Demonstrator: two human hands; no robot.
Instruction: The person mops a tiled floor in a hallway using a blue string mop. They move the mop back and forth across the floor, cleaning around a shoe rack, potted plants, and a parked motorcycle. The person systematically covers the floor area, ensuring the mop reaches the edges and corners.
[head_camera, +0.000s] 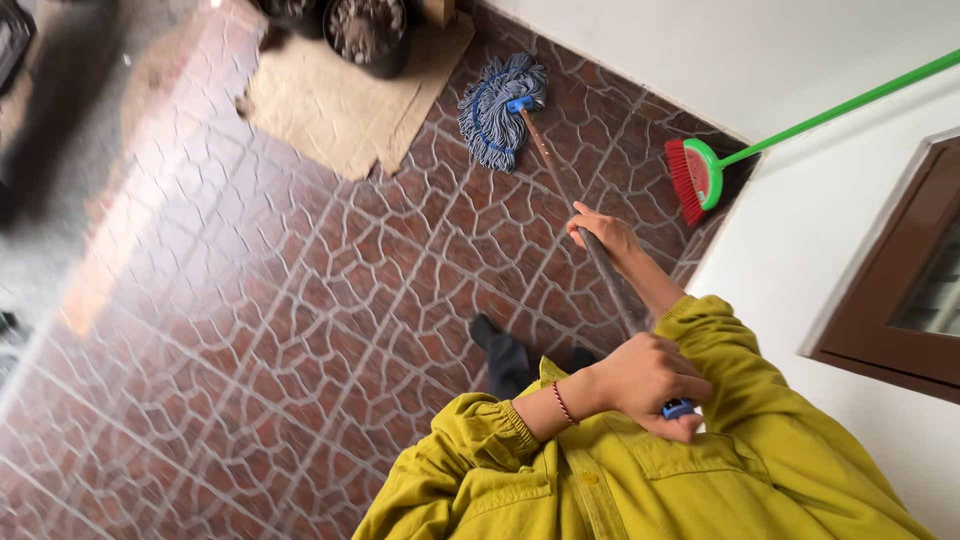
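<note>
Mop (500, 112) head, blue and white strings, sits on the reddish tiled floor (250, 300) right by a sheet of cardboard (340, 105), well ahead of both hands. Its long handle (575, 215) runs back toward the person. Right hand (603, 235) is wrapped around the shaft about midway, left hand (650, 385) is clamped on the blue top end near the chest. A red-and-green broom (700, 175) leans on the white wall (800, 230) nearby.

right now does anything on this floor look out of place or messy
Mostly tidy. The flattened cardboard under the dark pots lies askew with ragged edges. The red broom leans against the wall.
</note>
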